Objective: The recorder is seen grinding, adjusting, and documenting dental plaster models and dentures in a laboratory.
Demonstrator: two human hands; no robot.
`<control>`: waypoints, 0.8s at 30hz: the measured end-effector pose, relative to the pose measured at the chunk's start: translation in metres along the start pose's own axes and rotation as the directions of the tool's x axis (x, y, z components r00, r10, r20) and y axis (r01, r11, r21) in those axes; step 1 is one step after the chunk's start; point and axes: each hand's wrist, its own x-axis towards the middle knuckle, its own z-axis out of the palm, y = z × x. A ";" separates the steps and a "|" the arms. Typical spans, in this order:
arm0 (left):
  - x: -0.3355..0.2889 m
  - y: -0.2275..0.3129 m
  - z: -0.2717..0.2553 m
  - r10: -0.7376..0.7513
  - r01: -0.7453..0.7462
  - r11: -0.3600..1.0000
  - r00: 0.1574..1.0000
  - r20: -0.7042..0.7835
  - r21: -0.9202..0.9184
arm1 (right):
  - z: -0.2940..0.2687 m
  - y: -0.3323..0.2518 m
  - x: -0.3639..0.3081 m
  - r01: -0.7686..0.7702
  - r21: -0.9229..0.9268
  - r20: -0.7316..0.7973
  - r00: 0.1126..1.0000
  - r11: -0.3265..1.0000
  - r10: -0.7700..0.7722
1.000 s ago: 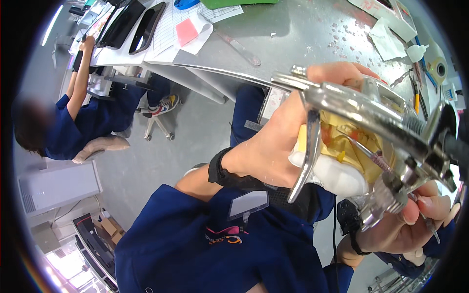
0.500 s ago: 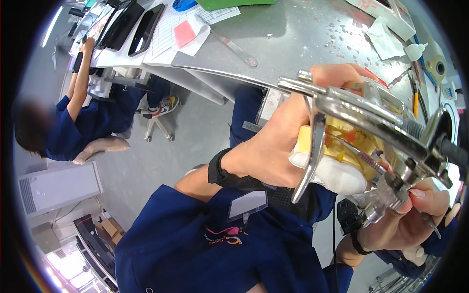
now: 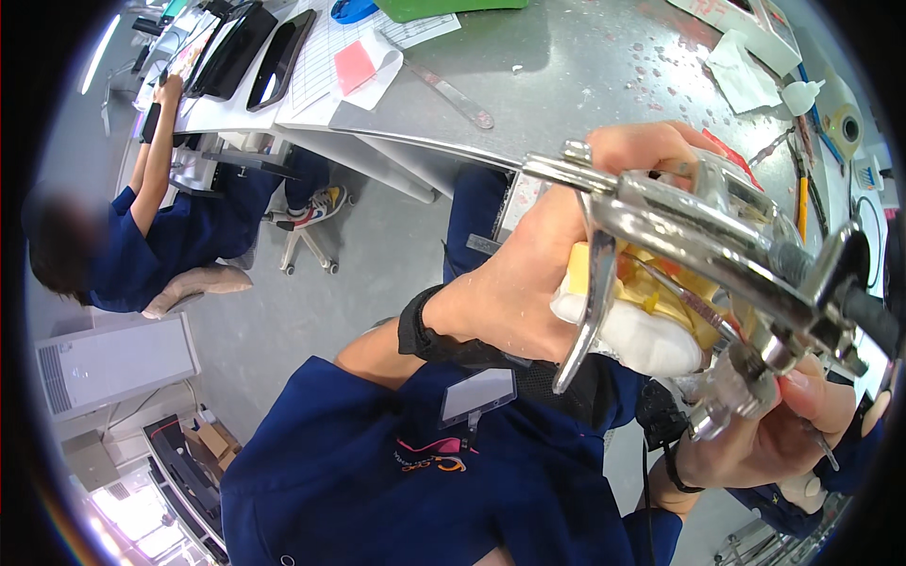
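Note:
My left hand (image 3: 528,269) is closed around a metal dental articulator (image 3: 694,236), raised off the near edge of the bench. Mounted in its frame is a yellow dental cast (image 3: 580,269) with a white plaster base (image 3: 651,338); orange-red material shows along the cast. Between the fingers of my right hand (image 3: 783,424) is a slim metal carving instrument (image 3: 703,307). Its thin tip reaches in under the frame bar, at or very near the cast's surface; contact I cannot tell. Articulator parts cover some of my right fingers and some of the cast.
The metal bench (image 3: 566,85) carries a flat spatula (image 3: 453,94), a pink wax sheet (image 3: 355,68) on paper, a crumpled tissue (image 3: 743,74) and a tape roll (image 3: 845,132). Brushes and a yellow pencil (image 3: 802,209) lie at right. Another person (image 3: 179,236) sits at the left.
The articulator and my left hand have shifted slightly left. My right hand has moved a little left with the instrument, whose tip stays by the cast.

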 end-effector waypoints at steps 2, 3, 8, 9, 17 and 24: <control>0.000 -0.001 -0.001 0.019 -0.019 1.000 1.000 -0.011 0.008 | -0.001 0.001 0.002 0.006 0.032 -0.001 1.000 0.999 -0.006; 0.000 -0.001 -0.002 0.030 -0.030 0.999 0.999 -0.017 0.014 | -0.001 0.002 0.005 0.013 0.065 -0.002 1.000 0.998 -0.013; 0.001 0.000 -0.018 -0.044 0.049 0.995 0.997 -0.066 0.089 | -0.040 0.017 0.025 0.056 0.077 -0.117 0.992 0.995 -0.047; 0.005 0.005 -0.024 -0.090 0.100 0.987 0.992 -0.089 0.124 | -0.053 0.018 0.030 0.034 -0.031 -0.209 0.977 0.999 -0.039; 0.032 0.084 -0.080 0.081 -0.173 0.493 0.985 0.153 0.853 | 0.015 0.064 0.071 0.074 -0.275 0.333 0.943 0.959 0.023; 0.038 0.105 -0.076 0.190 -0.230 0.445 0.969 0.159 0.866 | 0.018 0.084 0.093 0.450 -0.407 0.540 0.820 0.795 -0.188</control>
